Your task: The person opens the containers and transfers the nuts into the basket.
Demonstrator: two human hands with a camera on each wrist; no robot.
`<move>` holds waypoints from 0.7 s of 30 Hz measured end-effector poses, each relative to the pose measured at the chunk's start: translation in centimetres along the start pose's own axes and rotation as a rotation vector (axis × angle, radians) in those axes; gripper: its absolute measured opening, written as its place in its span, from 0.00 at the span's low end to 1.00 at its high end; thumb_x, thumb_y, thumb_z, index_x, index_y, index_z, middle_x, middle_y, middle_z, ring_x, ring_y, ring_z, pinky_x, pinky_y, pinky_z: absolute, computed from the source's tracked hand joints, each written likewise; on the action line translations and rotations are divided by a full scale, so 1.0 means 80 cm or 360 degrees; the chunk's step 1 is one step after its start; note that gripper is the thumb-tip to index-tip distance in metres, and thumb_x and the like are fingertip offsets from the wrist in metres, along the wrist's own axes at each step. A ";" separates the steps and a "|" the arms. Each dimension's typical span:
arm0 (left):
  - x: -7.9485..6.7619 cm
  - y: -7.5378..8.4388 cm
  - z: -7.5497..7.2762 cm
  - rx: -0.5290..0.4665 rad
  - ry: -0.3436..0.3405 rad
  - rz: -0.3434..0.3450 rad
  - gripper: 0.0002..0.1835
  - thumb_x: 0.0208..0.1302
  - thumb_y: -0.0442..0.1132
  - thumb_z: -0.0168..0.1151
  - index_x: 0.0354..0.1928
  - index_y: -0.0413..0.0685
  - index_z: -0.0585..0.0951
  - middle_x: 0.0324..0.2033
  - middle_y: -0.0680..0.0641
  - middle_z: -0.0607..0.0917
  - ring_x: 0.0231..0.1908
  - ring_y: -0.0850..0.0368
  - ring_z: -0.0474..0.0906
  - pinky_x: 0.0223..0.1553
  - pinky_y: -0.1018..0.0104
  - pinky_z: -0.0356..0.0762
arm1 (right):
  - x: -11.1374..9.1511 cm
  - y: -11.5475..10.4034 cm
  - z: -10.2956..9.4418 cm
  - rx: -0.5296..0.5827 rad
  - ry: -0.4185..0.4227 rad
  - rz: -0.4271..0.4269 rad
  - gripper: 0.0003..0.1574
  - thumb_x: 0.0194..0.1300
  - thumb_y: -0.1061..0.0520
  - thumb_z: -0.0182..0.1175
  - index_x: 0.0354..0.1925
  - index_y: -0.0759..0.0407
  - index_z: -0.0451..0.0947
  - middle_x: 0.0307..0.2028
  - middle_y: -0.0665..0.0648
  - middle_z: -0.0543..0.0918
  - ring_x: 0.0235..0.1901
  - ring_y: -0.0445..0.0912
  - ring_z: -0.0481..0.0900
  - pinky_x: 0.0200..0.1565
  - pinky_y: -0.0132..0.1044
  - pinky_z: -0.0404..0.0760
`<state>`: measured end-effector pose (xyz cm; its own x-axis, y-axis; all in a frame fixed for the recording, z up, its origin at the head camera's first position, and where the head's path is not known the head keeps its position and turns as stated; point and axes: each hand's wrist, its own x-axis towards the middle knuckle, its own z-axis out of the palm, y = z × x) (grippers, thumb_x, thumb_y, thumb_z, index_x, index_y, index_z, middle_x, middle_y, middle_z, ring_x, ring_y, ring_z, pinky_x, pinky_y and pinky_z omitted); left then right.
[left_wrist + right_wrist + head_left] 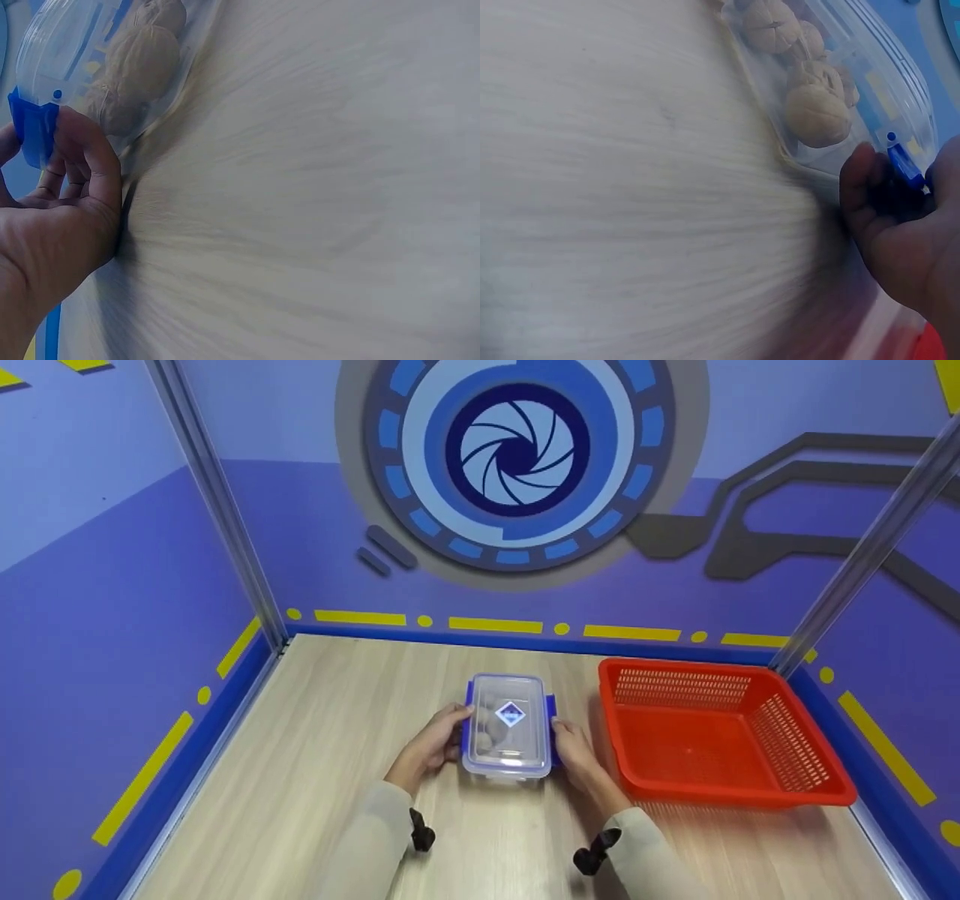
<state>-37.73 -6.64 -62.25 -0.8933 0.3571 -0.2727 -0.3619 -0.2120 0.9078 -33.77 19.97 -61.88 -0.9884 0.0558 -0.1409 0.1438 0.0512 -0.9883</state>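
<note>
A clear plastic food container (pixel 525 750) with a transparent lid and blue side latches sits on the table, lid on. Inside lie several round, tan, wrinkled things (pixel 817 116); their kind is hard to tell. My left hand (pixel 435 739) is at the container's left side, its thumb and fingers pinching a blue latch (pixel 34 129). On the opposite side, my right hand (pixel 576 754) has its thumb and curled fingers at the other blue latch (pixel 905 166). Part of that latch is hidden by the hand's shadow.
A red plastic basket (pixel 742 795) with slotted walls stands to the right, close to my right hand. Blue and purple printed panels (pixel 300 532) enclose the wood-grain table (pixel 300 780) at the back and both sides, with metal posts at the corners.
</note>
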 end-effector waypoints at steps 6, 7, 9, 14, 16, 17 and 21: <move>-0.001 0.002 0.001 -0.0014 0.0007 -0.0003 0.14 0.79 0.50 0.59 0.50 0.47 0.73 0.48 0.36 0.88 0.40 0.49 0.90 0.43 0.51 0.90 | -0.003 -0.011 0.000 -0.0423 0.0273 -0.0101 0.25 0.83 0.52 0.48 0.54 0.74 0.78 0.43 0.67 0.83 0.44 0.56 0.81 0.51 0.49 0.82; -0.002 0.002 0.001 -0.0014 0.0001 -0.0002 0.14 0.79 0.50 0.59 0.50 0.47 0.73 0.48 0.36 0.88 0.41 0.48 0.90 0.43 0.51 0.90 | -0.004 -0.015 0.002 -0.0492 0.0308 -0.0117 0.24 0.82 0.51 0.51 0.54 0.73 0.78 0.44 0.67 0.83 0.45 0.56 0.80 0.51 0.49 0.82; -0.002 0.003 0.002 -0.0007 -0.0012 0.0007 0.14 0.80 0.50 0.58 0.49 0.47 0.73 0.48 0.35 0.88 0.41 0.48 0.90 0.42 0.51 0.90 | -0.007 -0.021 0.006 -0.0573 0.0315 -0.0143 0.27 0.81 0.49 0.55 0.56 0.73 0.77 0.47 0.69 0.84 0.47 0.59 0.82 0.52 0.51 0.83; -0.002 0.003 0.003 -0.0001 -0.0042 0.0021 0.14 0.81 0.50 0.57 0.49 0.47 0.73 0.49 0.34 0.87 0.42 0.47 0.90 0.43 0.51 0.90 | -0.017 -0.035 0.020 -0.0674 0.0160 -0.0171 0.43 0.76 0.44 0.64 0.68 0.78 0.68 0.58 0.76 0.81 0.56 0.64 0.82 0.61 0.58 0.80; -0.003 0.003 0.002 -0.0005 -0.0048 0.0011 0.13 0.81 0.50 0.56 0.49 0.47 0.73 0.50 0.34 0.87 0.43 0.47 0.89 0.43 0.52 0.90 | -0.021 -0.037 0.024 -0.0701 0.0099 -0.0159 0.49 0.73 0.42 0.68 0.70 0.79 0.65 0.61 0.77 0.79 0.58 0.64 0.81 0.63 0.60 0.78; -0.003 0.003 0.002 -0.0001 -0.0049 0.0007 0.13 0.81 0.49 0.56 0.49 0.46 0.73 0.50 0.34 0.87 0.42 0.48 0.89 0.42 0.53 0.90 | -0.022 -0.037 0.026 -0.0711 0.0085 -0.0156 0.51 0.72 0.41 0.69 0.71 0.79 0.65 0.61 0.77 0.79 0.58 0.63 0.80 0.64 0.61 0.78; -0.005 0.008 0.002 0.0109 -0.0038 0.0024 0.13 0.82 0.47 0.53 0.51 0.45 0.72 0.46 0.36 0.87 0.37 0.51 0.89 0.35 0.59 0.89 | -0.024 -0.035 0.032 -0.0729 0.0078 -0.0165 0.54 0.69 0.40 0.72 0.71 0.78 0.64 0.61 0.76 0.79 0.58 0.62 0.80 0.65 0.61 0.77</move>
<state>-37.54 -6.76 -61.52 -0.8915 0.3764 -0.2520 -0.3289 -0.1553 0.9315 -32.40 17.13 -59.02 -0.9969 0.0737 -0.0290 0.0617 0.4930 -0.8679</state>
